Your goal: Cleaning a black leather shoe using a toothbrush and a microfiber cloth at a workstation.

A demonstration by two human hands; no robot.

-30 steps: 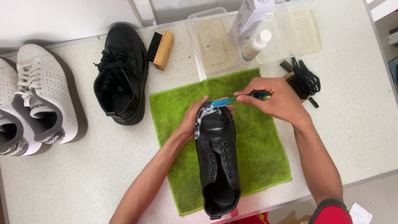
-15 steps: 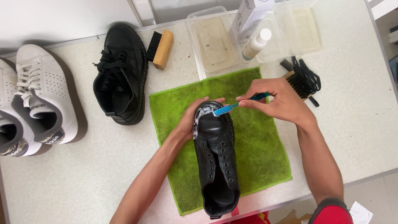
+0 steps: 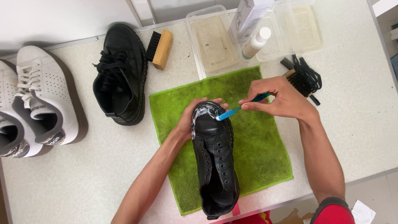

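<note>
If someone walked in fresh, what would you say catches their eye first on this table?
The bright green cloth at the table's middle, with an unlaced black shoe on it, its toe white with foam. The right hand holds a blue toothbrush to that toe while the left hand steadies the shoe. Its laced mate stands to the left, beside white sneakers.

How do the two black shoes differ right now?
The black shoe on the cloth has empty eyelets, while the black shoe beside the cloth is laced. The first lies on the green cloth, the second on the bare table. The first has white foam on its toe, is steadied by the left hand and brushed with the blue toothbrush in the right hand; the second is untouched. Both are black with pale welt stitching.
</note>
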